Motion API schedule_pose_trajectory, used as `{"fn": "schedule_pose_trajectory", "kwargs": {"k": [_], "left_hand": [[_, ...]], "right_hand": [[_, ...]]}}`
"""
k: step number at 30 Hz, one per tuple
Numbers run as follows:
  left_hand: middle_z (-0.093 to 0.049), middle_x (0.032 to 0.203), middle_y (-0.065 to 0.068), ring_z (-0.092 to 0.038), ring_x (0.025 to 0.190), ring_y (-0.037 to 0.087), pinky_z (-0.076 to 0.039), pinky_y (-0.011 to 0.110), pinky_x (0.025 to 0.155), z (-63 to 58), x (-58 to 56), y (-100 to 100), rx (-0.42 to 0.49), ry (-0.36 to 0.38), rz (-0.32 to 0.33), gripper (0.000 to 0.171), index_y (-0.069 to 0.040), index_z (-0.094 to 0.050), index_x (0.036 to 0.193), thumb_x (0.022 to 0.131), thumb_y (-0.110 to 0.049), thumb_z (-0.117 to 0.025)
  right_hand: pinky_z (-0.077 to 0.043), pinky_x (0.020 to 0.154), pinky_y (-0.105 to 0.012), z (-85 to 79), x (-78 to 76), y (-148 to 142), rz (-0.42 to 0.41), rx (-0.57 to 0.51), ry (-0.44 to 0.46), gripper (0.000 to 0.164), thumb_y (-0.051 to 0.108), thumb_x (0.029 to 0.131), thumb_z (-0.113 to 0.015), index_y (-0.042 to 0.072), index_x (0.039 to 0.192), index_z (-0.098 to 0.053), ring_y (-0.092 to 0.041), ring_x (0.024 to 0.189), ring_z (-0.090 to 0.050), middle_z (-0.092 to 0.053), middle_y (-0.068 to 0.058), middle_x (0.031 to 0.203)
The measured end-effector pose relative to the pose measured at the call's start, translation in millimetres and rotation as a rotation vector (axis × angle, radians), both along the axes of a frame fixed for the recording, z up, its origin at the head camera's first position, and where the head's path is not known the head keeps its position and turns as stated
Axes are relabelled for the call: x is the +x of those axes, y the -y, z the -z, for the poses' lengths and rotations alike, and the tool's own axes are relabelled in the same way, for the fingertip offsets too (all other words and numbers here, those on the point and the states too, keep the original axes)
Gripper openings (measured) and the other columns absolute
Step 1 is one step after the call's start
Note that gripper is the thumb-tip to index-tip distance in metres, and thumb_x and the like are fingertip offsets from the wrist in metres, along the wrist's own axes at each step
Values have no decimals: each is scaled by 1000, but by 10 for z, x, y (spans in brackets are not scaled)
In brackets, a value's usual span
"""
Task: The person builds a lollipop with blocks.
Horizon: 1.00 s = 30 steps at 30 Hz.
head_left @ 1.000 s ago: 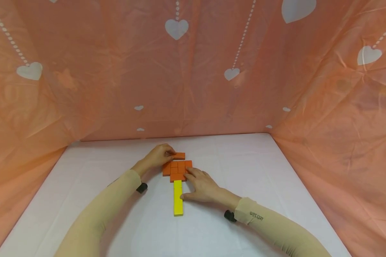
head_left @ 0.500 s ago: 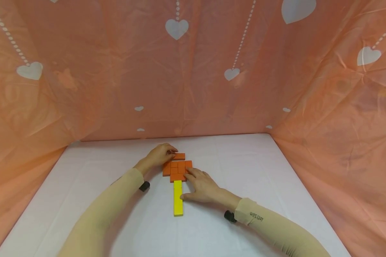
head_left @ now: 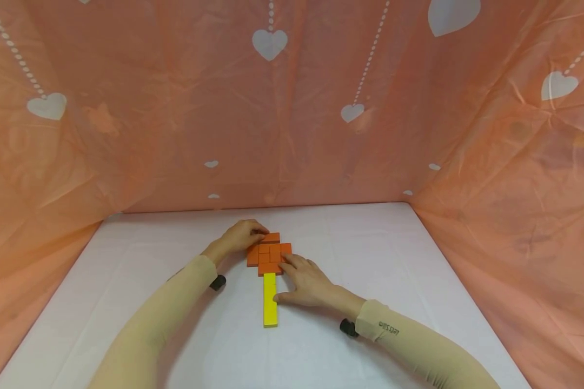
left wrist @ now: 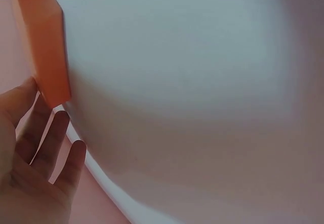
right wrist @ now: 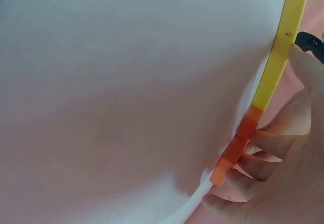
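Note:
Orange blocks (head_left: 264, 254) lie flat in a cluster in the head view, with a straight yellow strip (head_left: 270, 302) of blocks running from the cluster's near edge. At the far side, an orange rectangular block (head_left: 272, 237) sits against the cluster or very close to it. My left hand (head_left: 240, 236) pinches that block's left end between thumb and fingers. My right hand (head_left: 309, 282) lies spread on the other side; its fingertips touch the right of the cluster and its thumb touches the yellow strip. In the right wrist view, yellow blocks (right wrist: 284, 46) meet orange ones (right wrist: 235, 149) beside the fingers.
A white cloth-covered table (head_left: 350, 237) surrounds the blocks. Pink-orange curtains (head_left: 282, 135) with white hearts stand behind it and along both sides. A dark wrist device (head_left: 349, 327) sits under the right forearm, another (head_left: 218, 282) under the left.
My left hand has drawn the far orange block slightly nearer, and the gap between it and the cluster has closed or almost closed. The right hand has stayed in place.

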<state>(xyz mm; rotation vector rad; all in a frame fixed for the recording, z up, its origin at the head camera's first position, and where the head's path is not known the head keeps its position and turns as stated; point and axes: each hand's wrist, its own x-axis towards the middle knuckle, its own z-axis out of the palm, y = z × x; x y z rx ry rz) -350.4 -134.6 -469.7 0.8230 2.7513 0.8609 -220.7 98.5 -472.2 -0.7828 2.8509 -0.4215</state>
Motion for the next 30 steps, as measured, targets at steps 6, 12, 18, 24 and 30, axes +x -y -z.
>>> {"fn": "schedule_pose_trajectory", "kwargs": {"k": [6, 12, 18, 24, 30], "left_hand": [[-70, 122, 12, -65, 113, 28, -53, 47, 103, 20, -3, 28, 3, -8, 24, 25, -5, -75, 125, 105, -13, -63], [-70, 122, 11, -65, 114, 28, -53, 47, 103, 21, 9, 21, 1, 2, 23, 25, -6, -75, 125, 105, -13, -63], [-71, 120, 10, -65, 111, 27, -52, 47, 104, 22, 16, 11, -25, -4, 5, 25, -7, -76, 125, 105, -15, -64], [-72, 120, 10, -65, 112, 29, -51, 49, 106, 23, 17, 7, -28, -15, 7, 24, -7, -76, 124, 105, -15, -64], [-72, 119, 10, -65, 112, 28, -51, 48, 105, 12, 19, -1, -36, -23, 9, 24, -8, -76, 124, 105, -16, -63]], "right_hand": [[-28, 124, -56, 0, -4, 2, 5, -4, 12, 87, 60, 91, -73, 8, 156, -47, -31, 154, -30, -31, -11, 169], [-28, 124, -56, 13, -11, -2, 8, -2, 13, 88, 61, 91, -72, 8, 157, -46, -30, 154, -30, -30, -10, 169], [-27, 124, -56, 15, -4, -4, 5, -14, 21, 89, 61, 91, -72, 8, 157, -46, -31, 154, -30, -30, -11, 169], [-27, 124, -56, 10, -5, -5, 6, -10, 16, 89, 61, 90, -72, 8, 157, -46, -31, 154, -31, -30, -11, 169], [-28, 124, -56, 18, -13, -7, 2, -4, 10, 89, 62, 91, -72, 8, 156, -46, -31, 154, -31, -31, -11, 168]]}}
